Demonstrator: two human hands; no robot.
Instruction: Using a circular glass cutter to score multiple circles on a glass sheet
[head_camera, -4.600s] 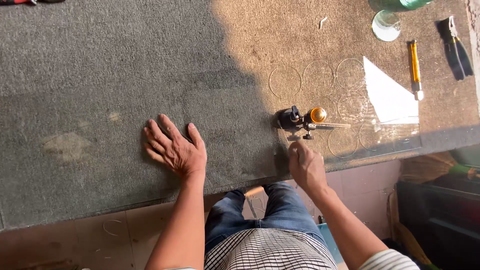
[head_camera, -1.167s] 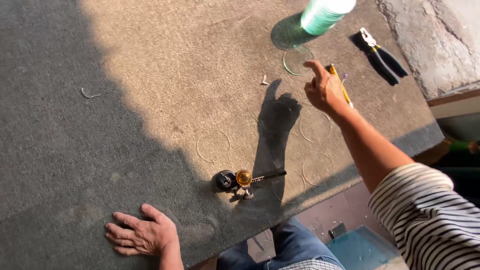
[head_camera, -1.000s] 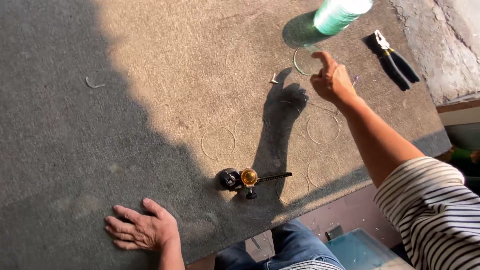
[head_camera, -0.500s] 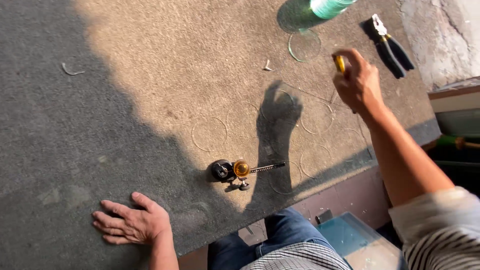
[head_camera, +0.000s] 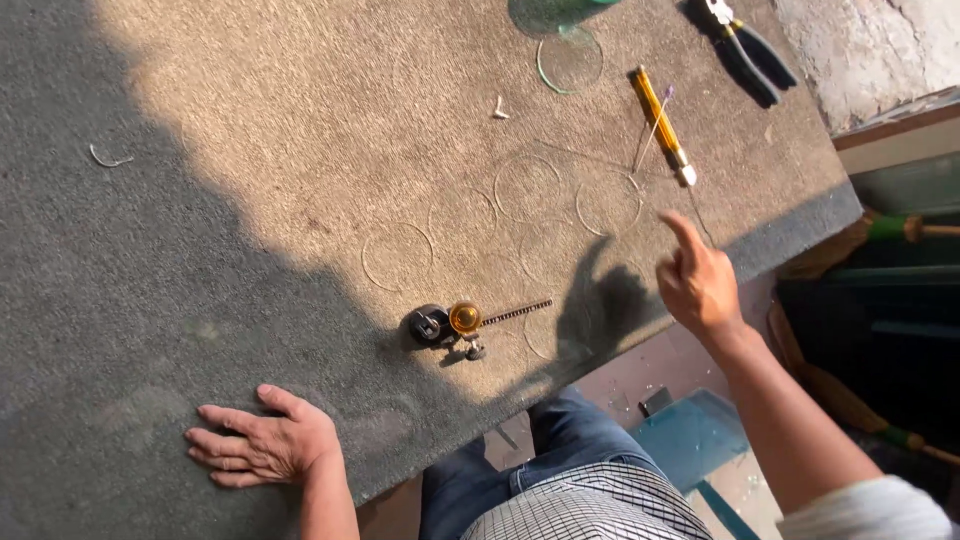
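Note:
My left hand (head_camera: 262, 446) lies flat, fingers spread, on the grey felt-covered table (head_camera: 200, 250) near its front edge. My right hand (head_camera: 697, 278) hangs in the air over the table's right front corner, empty, index finger stretched out. A circle glass cutter (head_camera: 462, 322) with a black suction base, an amber knob and a notched bar sits between the hands. A clear glass sheet (head_camera: 520, 225) with several scored circles lies on the felt. A yellow-handled glass cutter (head_camera: 660, 122) rests beyond my right hand.
Black-handled pliers (head_camera: 745, 45) lie at the far right. A cut glass disc (head_camera: 570, 60) sits at the far edge beside a green shadow. A small white scrap (head_camera: 499, 108) lies nearby. Blue glass (head_camera: 690, 440) and brooms (head_camera: 890, 230) are below the table edge.
My right hand has set down the yellow-handled cutter on the table and drawn back toward me, now empty. My left hand has stayed flat on the felt.

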